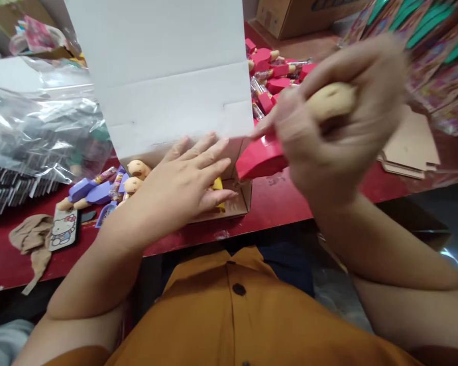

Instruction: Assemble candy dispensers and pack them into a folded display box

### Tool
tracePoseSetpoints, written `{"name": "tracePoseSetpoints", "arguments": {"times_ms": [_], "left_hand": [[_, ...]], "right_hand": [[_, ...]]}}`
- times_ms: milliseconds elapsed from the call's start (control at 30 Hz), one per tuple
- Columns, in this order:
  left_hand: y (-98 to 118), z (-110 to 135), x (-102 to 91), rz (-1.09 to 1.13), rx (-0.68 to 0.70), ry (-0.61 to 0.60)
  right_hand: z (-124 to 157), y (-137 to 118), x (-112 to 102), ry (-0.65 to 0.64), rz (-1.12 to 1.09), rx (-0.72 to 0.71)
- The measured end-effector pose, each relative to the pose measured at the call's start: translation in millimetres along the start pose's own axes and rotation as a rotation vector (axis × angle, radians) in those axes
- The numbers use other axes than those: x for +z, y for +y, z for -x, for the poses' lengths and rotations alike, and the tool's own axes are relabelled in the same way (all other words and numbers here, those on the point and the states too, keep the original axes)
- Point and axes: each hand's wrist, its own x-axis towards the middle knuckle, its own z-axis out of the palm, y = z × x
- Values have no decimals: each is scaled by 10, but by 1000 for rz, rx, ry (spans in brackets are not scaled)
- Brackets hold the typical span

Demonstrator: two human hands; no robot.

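Observation:
My left hand (187,178) lies flat with fingers spread over the mouth of a small cardboard box (240,201) whose tall white lid (164,71) stands up behind it. Something yellow (218,185) shows under the fingertips inside the box. My right hand (328,127), raised and blurred, is closed round a red toy with a tan head (263,160), held just right of the box.
Purple toys with tan heads (99,190) lie left of the box on the red table (275,203). A pile of red toys (275,76) sits behind. Clear plastic bags (34,132) fill the left. A phone case (63,229), brown cardboard (412,147) and colourful packs (435,56) lie around.

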Motion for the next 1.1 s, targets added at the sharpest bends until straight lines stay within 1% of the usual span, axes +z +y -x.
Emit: {"name": "tracePoseSetpoints", "arguments": {"times_ms": [100, 167, 267, 333, 400, 500, 600, 700, 767, 833, 867, 933, 1033, 1100], "left_hand": [[-63, 38, -18, -2, 6, -28], [-85, 73, -11, -43, 39, -27], [-104, 125, -13, -161, 82, 2], [-108, 153, -29, -252, 79, 19], [-107, 170, -47, -301, 63, 29], [-105, 171, -63, -281, 43, 39], [-125, 165, -66, -262, 35, 48], [-176, 176, -72, -346, 104, 38], [-210, 192, -83, -476, 179, 12], [-228, 205, -96, -605, 227, -13], [-230, 209, -103, -652, 239, -21], [-224, 212, -112, -713, 248, -32], [-211, 211, -112, -748, 234, -29], [-205, 208, -103, -752, 218, -30]], "right_hand": [[121, 53, 184, 35, 57, -194], [154, 101, 254, 31, 16, -211], [180, 191, 286, 47, -47, -159], [209, 257, 291, 45, -35, -196], [248, 314, 301, 6, 1, -259], [281, 367, 322, -43, 61, -314], [255, 387, 323, -83, 113, -409], [216, 402, 310, -160, 137, -429], [205, 415, 311, -195, 96, -478], [199, 425, 322, -200, 27, -540], [194, 426, 329, -193, 10, -546], [174, 417, 343, -186, 33, -496], [126, 379, 350, -250, 102, -403], [103, 352, 346, -256, 119, -378]]}}
